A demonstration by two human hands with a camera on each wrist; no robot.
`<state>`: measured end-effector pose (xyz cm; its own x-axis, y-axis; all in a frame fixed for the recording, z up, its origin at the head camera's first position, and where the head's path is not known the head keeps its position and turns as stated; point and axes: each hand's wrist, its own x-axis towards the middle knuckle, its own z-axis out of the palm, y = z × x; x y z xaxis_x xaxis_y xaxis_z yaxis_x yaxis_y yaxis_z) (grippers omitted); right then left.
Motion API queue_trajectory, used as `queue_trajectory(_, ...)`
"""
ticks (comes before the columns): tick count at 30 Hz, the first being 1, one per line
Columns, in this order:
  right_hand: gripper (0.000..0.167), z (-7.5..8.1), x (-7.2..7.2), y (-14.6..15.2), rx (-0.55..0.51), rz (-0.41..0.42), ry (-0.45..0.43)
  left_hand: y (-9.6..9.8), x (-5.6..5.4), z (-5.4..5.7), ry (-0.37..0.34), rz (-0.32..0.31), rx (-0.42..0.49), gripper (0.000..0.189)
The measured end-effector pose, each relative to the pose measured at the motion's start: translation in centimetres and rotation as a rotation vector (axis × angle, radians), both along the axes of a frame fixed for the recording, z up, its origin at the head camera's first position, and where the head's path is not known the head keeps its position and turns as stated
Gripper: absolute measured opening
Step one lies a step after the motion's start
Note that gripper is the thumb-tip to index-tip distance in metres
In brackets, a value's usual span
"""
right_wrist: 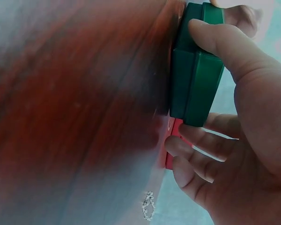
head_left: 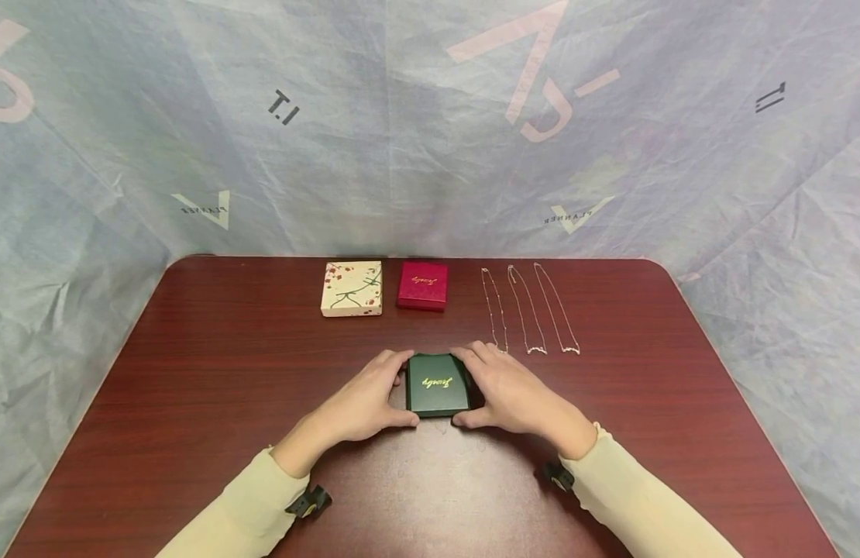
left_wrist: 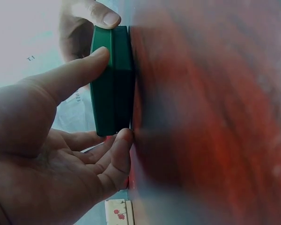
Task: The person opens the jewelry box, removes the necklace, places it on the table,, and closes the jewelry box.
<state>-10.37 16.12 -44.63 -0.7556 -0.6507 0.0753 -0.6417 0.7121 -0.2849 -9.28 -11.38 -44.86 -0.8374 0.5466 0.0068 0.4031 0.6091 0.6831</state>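
Note:
A small dark green jewelry box [head_left: 438,384] with gold lettering on its lid sits near the middle of the table, its lid on. My left hand [head_left: 366,397] holds its left side, thumb at the near edge and fingers at the far edge. From the other side my right hand [head_left: 508,391] grips it the same way. In the left wrist view the left thumb presses on the green box [left_wrist: 113,93] close to the seam under the lid. The right wrist view has the right thumb on the near face of the box [right_wrist: 203,89], its base close against the tabletop.
Behind the green box stand a cream box with a floral print [head_left: 352,289] and a red jewelry box [head_left: 422,286]. Three thin necklaces lie side by side at the right, the middle one [head_left: 528,310] included. Printed cloth [head_left: 416,155] hangs around the dark red table [head_left: 214,372].

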Motion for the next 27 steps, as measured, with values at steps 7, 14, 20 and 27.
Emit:
queue_trajectory(7,0.102,0.08,-0.3,-0.05,0.003,0.001,0.011,0.05,-0.34,0.14,-0.005,0.001,-0.009,0.097)
queue_trajectory(14,0.105,0.18,-0.34,-0.15,0.008,-0.007,0.014,0.06,-0.37,0.3,-0.024,0.013,-0.008,0.101)
queue_trajectory(20,0.108,0.3,-0.16,-0.07,0.015,-0.03,-0.007,-0.02,-0.44,0.13,-0.051,0.025,0.006,0.107)
queue_trajectory(27,0.108,0.75,0.13,0.44,0.002,-0.044,-0.004,-0.58,-0.18,0.2,-0.067,0.039,0.049,0.107)
